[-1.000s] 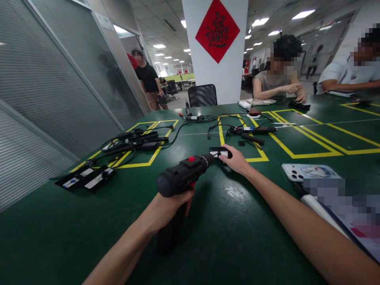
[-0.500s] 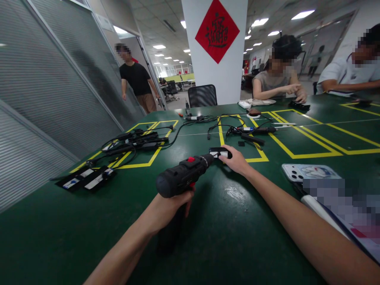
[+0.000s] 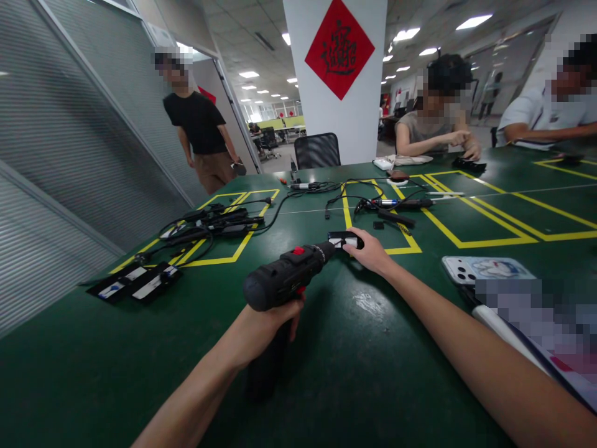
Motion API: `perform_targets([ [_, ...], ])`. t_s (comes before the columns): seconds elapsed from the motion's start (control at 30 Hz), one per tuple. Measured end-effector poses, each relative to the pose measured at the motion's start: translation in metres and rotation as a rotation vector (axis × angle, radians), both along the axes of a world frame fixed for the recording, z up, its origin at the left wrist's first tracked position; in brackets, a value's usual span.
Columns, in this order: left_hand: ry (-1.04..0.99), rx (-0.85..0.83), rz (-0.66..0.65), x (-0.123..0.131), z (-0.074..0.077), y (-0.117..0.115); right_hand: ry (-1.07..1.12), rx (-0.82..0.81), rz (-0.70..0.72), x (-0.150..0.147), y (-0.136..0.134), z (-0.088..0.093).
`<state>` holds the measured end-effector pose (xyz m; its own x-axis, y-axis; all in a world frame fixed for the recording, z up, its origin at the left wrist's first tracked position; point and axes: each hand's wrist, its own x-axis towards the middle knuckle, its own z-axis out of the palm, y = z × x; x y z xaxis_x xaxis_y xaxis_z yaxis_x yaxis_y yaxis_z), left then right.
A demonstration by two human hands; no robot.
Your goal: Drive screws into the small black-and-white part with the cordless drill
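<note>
My left hand (image 3: 275, 314) is wrapped round the grip of a black cordless drill (image 3: 284, 277) with red switches. The drill's chuck points forward and right, and its tip is at a small black and white box-shaped part (image 3: 343, 240). Whether the bit touches that part I cannot tell. Fingers and thumb of my right hand (image 3: 368, 250) close round the right end of the part, low over the green table (image 3: 326, 373). Beyond it lie a small black block (image 3: 378, 225) and a black bar-shaped piece (image 3: 396, 219).
Black cables and adapters (image 3: 224, 221) are heaped at left, near two dark cards (image 3: 135, 283). A screwdriver-like tool (image 3: 392, 203) lies ahead. At right are a phone (image 3: 487, 269) and blurred papers. Two people sit across at right; another person (image 3: 198, 124) stands at left.
The standing person at the left has moved left and nearer the table. My hands, the drill and the small part hold almost the same place.
</note>
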<state>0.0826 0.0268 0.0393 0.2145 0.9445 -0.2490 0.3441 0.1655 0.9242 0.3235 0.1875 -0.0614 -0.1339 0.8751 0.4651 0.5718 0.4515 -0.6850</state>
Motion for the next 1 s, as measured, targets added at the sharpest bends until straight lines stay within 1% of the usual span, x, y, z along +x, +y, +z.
perform_targets([
  [0.27, -0.008, -0.013, -0.018, -0.0009, -0.0005, 0.0001, -0.007, 0.0, 0.003, -0.0012, -0.0012, 0.0023],
  [0.47, 0.003, 0.014, -0.028, -0.0021, -0.0013, 0.0003, -0.008, 0.002, 0.004, -0.0002, -0.0005, 0.0018],
  [0.77, -0.025, -0.019, 0.01, -0.0008, 0.0004, -0.0004, -0.011, 0.004, 0.005, 0.0008, 0.0001, -0.0007],
  [1.0, -0.028, 0.006, -0.003, -0.0015, -0.0004, -0.0003, -0.013, -0.008, -0.002, 0.0001, 0.0001, -0.0005],
])
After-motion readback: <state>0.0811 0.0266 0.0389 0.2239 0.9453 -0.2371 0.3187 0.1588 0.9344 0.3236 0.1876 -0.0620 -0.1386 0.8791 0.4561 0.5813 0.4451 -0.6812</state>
